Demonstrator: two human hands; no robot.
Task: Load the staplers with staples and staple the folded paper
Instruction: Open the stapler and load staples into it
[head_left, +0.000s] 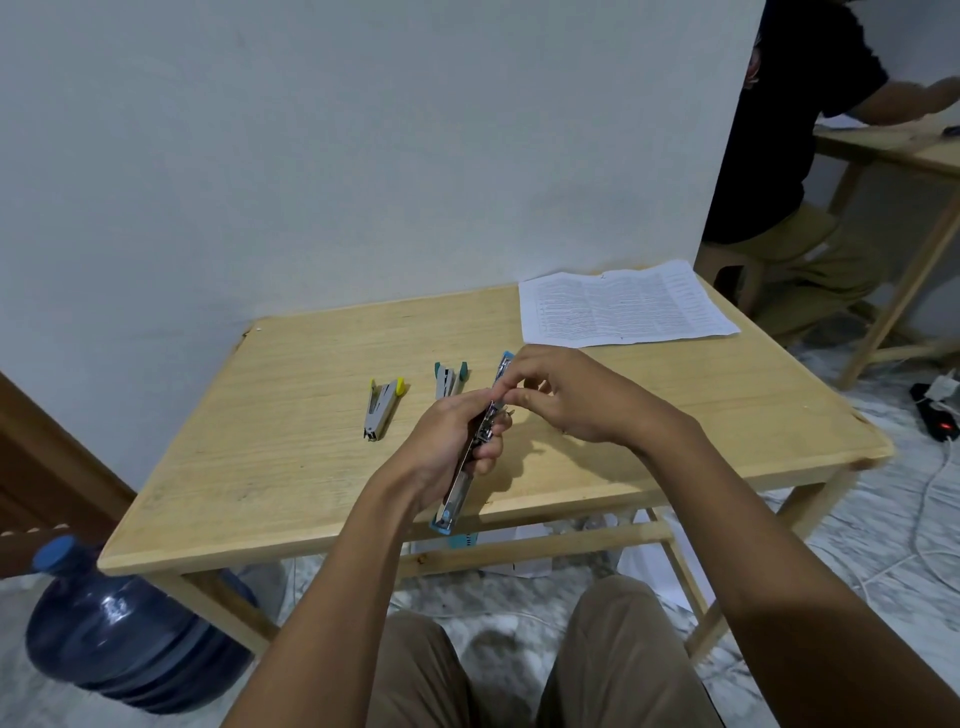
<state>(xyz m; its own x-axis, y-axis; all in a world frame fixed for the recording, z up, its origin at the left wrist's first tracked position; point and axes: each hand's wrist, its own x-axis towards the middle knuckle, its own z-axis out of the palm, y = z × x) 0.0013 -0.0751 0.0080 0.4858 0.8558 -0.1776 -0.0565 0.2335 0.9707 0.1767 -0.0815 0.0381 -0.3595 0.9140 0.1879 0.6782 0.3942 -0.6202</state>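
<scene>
A blue stapler (457, 493), swung fully open, is held above the wooden table (291, 467). My left hand (457, 441) grips its middle, where the metal magazine shows. My right hand (566, 395) pinches at the magazine's upper part; whether staples are between those fingertips is too small to tell. A yellow stapler (382, 408) lies on the table to the left. A teal stapler (449, 379) lies just behind my left hand. The printed paper (623, 306) lies unfolded and flat at the table's far right corner.
A white wall runs behind the table. A blue water jug (119, 629) stands on the floor at the left. Another person (779, 156) sits at a second table (893, 145) at the right. A power strip (937, 415) and cables lie on the floor.
</scene>
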